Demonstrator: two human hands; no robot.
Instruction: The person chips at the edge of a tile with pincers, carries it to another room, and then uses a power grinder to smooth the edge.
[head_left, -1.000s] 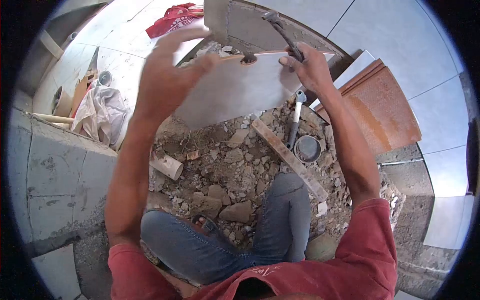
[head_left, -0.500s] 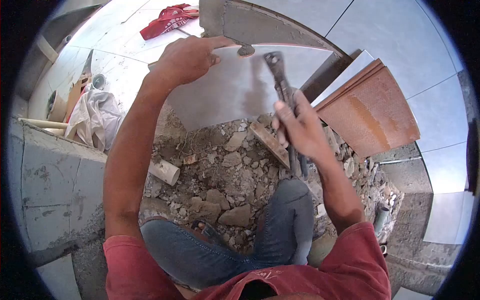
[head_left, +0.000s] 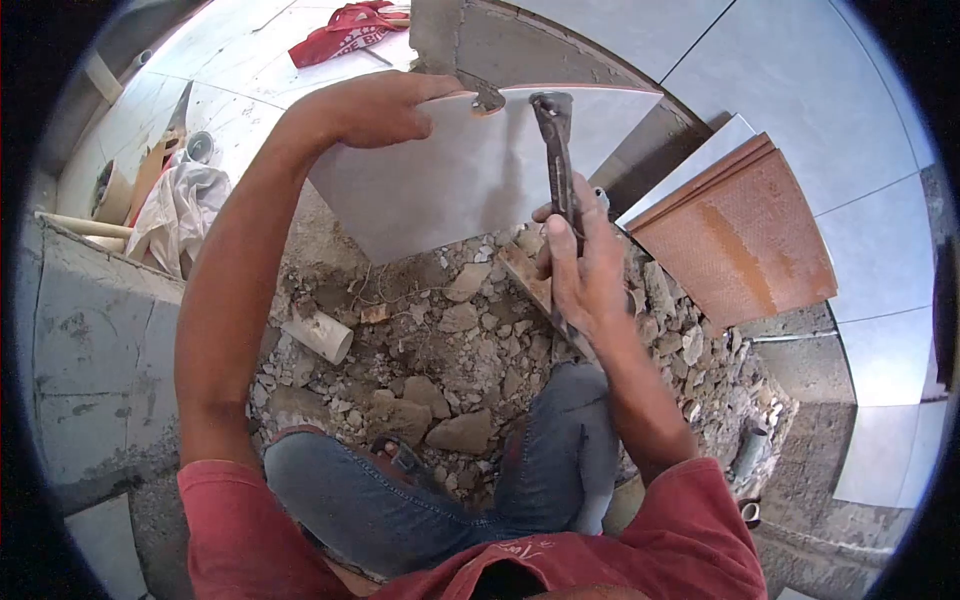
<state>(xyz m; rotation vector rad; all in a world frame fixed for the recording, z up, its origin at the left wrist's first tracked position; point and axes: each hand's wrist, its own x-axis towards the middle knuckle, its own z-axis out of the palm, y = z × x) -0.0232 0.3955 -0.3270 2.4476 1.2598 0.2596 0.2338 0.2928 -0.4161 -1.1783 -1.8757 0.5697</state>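
Observation:
A light grey tile (head_left: 430, 195) with a ragged notch in its upper edge stands tilted above the rubble. My left hand (head_left: 385, 110) grips the tile's upper left edge, fingers over the top beside the notch. In my right hand (head_left: 585, 255) is a pair of dark metal pincers (head_left: 554, 130), closed around the handles. The pincers' head is up at the tile's top edge, right of the notch; whether it touches the tile cannot be made out.
Broken rubble (head_left: 430, 360) covers the ground, with a white pipe piece (head_left: 318, 333) in it. Stacked brown-backed tiles (head_left: 740, 230) lean at the right. A whitish cloth (head_left: 180, 218) lies left, a red cloth (head_left: 348, 32) at the top.
The tile's left side has shifted slightly left along with my left hand. My right hand has moved down slightly, and the pincers are more upright, their head a little higher.

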